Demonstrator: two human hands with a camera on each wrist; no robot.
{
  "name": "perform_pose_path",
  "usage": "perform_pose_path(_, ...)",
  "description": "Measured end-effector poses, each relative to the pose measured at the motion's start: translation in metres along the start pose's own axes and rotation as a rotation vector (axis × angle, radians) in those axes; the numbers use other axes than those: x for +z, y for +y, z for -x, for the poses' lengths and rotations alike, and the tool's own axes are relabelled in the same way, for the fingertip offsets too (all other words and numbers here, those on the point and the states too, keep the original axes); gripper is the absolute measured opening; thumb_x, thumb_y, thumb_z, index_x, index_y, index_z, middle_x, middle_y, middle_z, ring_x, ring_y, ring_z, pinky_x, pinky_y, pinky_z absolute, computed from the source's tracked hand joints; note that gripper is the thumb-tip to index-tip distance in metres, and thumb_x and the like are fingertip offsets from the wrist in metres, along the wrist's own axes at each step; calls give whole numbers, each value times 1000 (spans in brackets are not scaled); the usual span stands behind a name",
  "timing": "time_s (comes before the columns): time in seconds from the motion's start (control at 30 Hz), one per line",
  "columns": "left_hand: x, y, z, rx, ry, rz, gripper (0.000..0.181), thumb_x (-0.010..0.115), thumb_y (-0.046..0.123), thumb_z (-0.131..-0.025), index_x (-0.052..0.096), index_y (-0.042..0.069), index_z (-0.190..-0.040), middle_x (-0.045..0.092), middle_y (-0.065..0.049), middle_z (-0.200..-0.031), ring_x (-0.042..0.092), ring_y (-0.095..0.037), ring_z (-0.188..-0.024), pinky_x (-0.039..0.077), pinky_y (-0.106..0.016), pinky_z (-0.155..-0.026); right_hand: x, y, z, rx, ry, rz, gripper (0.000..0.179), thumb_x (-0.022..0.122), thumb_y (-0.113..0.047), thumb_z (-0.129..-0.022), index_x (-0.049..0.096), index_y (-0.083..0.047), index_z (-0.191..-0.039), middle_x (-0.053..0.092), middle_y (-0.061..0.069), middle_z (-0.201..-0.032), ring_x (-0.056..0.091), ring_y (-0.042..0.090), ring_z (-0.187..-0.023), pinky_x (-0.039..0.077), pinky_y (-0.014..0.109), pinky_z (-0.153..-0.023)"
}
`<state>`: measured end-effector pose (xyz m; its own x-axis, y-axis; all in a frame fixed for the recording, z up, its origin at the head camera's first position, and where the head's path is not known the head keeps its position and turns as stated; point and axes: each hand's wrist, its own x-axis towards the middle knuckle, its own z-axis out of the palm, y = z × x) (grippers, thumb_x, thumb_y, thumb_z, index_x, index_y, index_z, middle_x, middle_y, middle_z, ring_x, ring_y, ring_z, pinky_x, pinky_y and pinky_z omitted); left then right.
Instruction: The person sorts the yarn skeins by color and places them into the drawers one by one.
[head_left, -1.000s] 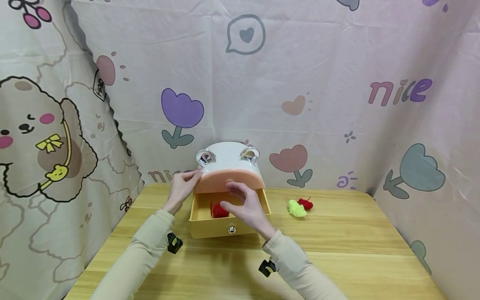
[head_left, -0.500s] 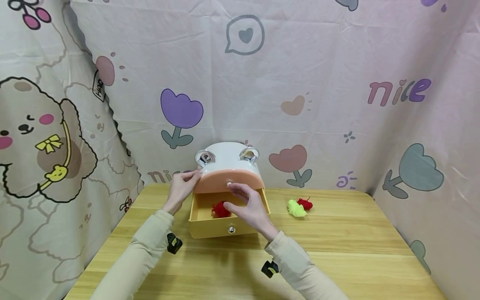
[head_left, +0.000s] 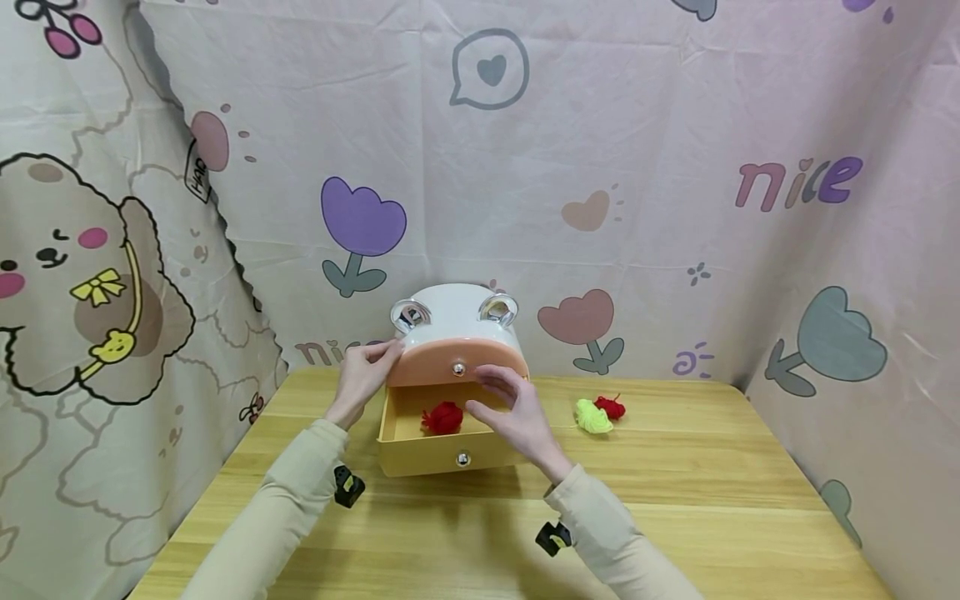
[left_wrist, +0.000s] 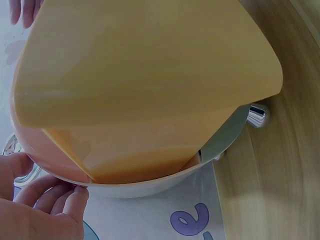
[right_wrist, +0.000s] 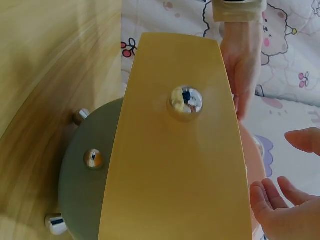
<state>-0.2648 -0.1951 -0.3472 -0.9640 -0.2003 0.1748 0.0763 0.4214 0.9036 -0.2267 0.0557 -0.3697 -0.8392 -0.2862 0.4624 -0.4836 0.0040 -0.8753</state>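
A small storage box with drawers (head_left: 457,312) stands at the back of the table, white on top with two shiny ring ears. Its yellow middle drawer (head_left: 420,458) is pulled out. Inside lies a red yarn ball (head_left: 444,418). My left hand (head_left: 362,379) holds the box's upper left edge, thumb and fingers at the rim in the left wrist view. Over the drawer's right side hovers my right hand (head_left: 517,412), fingers loosely bent and thumb apart, with nothing between them. The pink top drawer (head_left: 427,364) is closed.
Right of the box, a yellow-green yarn ball (head_left: 593,417) and another red yarn ball (head_left: 611,407) lie together on the wooden table (head_left: 675,467). A dark green lower drawer (right_wrist: 82,175) with a round knob sits below. Printed cloth (head_left: 487,167) hangs behind and at both sides.
My right hand has moved off to the right, revealing the top drawer's knob and the whole red yarn ball, which has settled in the drawer. My left hand has stayed put.
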Motion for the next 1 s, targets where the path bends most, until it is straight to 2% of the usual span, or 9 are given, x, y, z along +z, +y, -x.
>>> perform_pose_path(0.27,0,0,0,-7,-1,-3,44,62,32,-100,64,4,-133,63,-19,-138,60,-34,-128,49,-45,-107,-21,9,6,25,80,-18,48,73,9,-83,57,13,-128,60,31,-132,57,46,-127,45,46,-112)
perform_pose_path(0.43,0,-1,0,-17,-10,0,45,61,33,-100,63,4,-135,62,-19,-140,59,-34,-129,49,-46,-109,-41,15,11,51,158,-27,49,72,11,-82,57,11,-129,61,30,-132,58,42,-127,47,35,-112)
perform_pose_path(0.47,0,-1,0,-19,-10,0,45,61,33,-100,63,4,-135,62,-19,-139,59,-34,-129,49,-46,-108,-45,17,12,50,170,-28,49,72,12,-82,57,12,-129,61,30,-132,59,39,-127,47,34,-111)
perform_pose_path(0.57,0,0,0,-19,-9,-2,45,61,33,-100,63,4,-135,62,-20,-139,59,-35,-128,49,-47,-108,-58,24,13,27,210,-17,48,72,14,-81,57,14,-127,62,29,-129,65,19,-119,50,28,-108)
perform_pose_path(0.7,0,0,0,-23,-12,4,45,61,34,-100,63,4,-135,62,-19,-139,59,-35,-128,49,-47,-108,-75,36,16,-3,268,-15,48,72,16,-80,58,15,-126,67,10,-120,64,-3,-108,51,23,-104)
perform_pose_path(0.83,0,-1,-1,-21,-12,5,45,61,33,-100,63,4,-135,62,-19,-139,59,-35,-128,49,-46,-108,-91,50,19,5,313,3,48,72,15,-81,57,15,-127,66,-11,-113,64,-4,-108,50,18,-103)
perform_pose_path(1.0,-1,-2,-1,-28,-20,8,46,61,34,-100,62,5,-136,62,-18,-139,59,-34,-128,49,-47,-108,-109,67,23,40,352,32,48,72,11,-83,56,14,-128,66,-18,-110,63,-6,-107,50,19,-104)
